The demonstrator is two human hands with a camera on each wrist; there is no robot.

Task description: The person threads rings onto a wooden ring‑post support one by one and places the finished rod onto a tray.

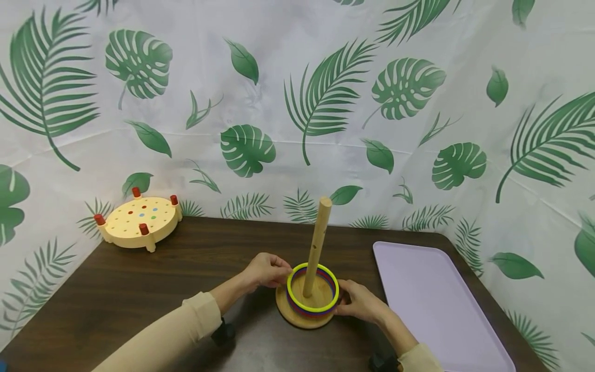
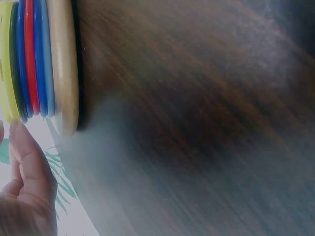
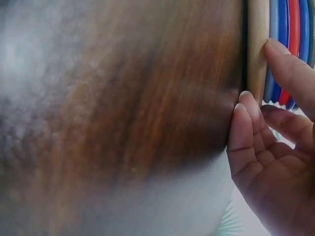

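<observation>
A wooden peg stands on a round wooden base on the dark table. Around it lies a stack of rings: a yellow ring on top, then dark green, blue, a red ring, blue, and a light blue ring lowest, against the base. My left hand is at the stack's left, its thumb and finger pinching the yellow ring's edge. From the right, my right hand holds the stack's side low down, thumb tip beside the light blue ring, other fingertips at the base's edge.
A lilac tray lies on the table at the right. Back left stands a round cream pegboard with red-topped posts. A white cloth with green leaves hangs behind the table.
</observation>
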